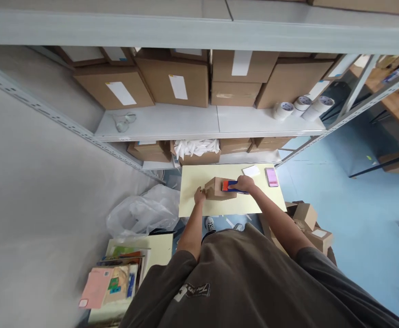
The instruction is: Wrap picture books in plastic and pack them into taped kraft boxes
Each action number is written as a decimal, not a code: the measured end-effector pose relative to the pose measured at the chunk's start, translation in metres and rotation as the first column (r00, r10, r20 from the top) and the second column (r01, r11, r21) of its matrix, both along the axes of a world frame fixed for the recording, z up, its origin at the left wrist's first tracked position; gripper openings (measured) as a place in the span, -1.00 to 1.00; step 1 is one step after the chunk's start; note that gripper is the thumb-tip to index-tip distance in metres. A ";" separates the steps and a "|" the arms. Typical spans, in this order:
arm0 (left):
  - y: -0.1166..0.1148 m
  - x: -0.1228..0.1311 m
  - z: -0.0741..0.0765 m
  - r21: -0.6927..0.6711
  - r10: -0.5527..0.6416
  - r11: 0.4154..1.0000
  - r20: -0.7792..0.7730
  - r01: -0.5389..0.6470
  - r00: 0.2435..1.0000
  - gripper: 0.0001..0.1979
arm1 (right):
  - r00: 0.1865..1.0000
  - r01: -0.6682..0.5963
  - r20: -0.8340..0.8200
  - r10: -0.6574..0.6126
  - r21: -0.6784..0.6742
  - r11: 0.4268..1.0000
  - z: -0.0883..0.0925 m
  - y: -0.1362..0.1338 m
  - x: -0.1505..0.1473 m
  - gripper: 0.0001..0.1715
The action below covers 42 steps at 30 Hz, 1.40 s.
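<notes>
A small brown cardboard box (215,190) lies on the pale yellow table (192,175). My right hand (245,183) is wrapped round a blue and orange tape dispenser (231,186), which rests over the right part of the box top. At the box's left end is my left hand (199,196), its fingers touching the side; its exact hold is too small to make out. Behind my right hand lies a white stack of paper or cards (251,171), and a pink-purple stack (272,177) sits near the table's right edge.
Beyond the table stands a metal shelf (185,122) with cardboard boxes and white tape rolls (283,110). Clear plastic bags (144,212) lie at the left, above a side table with books (96,287). Cardboard boxes (305,216) are piled at the right.
</notes>
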<state>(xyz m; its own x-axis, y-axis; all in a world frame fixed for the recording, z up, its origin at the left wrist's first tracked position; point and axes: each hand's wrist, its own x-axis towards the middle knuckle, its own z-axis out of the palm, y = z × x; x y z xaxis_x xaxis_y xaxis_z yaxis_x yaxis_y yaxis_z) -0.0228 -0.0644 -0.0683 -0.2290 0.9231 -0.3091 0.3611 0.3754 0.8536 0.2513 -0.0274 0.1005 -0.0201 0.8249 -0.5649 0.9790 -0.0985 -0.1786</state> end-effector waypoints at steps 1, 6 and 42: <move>0.000 -0.006 0.005 -0.008 0.011 1.000 0.003 -0.011 1.000 -0.56 | 1.000 -0.002 0.006 0.002 0.008 1.000 0.001 0.001 -0.020 -0.08; -0.005 -0.018 0.035 0.024 -0.102 0.995 0.098 0.100 0.990 -0.53 | 0.999 -0.039 0.012 0.039 0.025 0.999 0.007 -0.001 -0.088 -0.10; -0.002 0.050 0.024 -0.065 -0.119 0.991 -0.017 0.118 0.993 -0.37 | 0.982 0.187 -0.022 -0.187 -0.023 0.982 -0.018 -0.052 0.095 -0.11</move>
